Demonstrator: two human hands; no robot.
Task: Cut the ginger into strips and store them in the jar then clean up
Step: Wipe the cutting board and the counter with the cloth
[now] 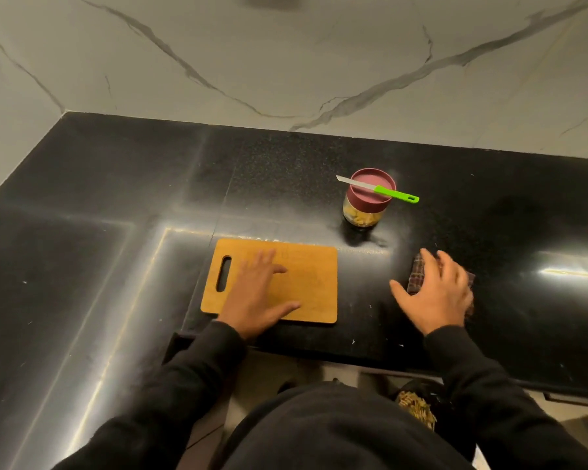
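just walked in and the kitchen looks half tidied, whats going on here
A person is at the clean-up stage of a ginger job. Their left hand lies flat on the bare wooden cutting board, and their right hand rests on a dark checked cloth on the black counter. Behind the board, the jar holds yellowish pieces and has its maroon lid on. The green-handled knife lies across that lid.

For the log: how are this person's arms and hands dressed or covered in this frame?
Both arms are in long, plain black sleeves that end at the wrists. The left hand and right hand are bare: no gloves, and no rings, watch or markings can be made out.
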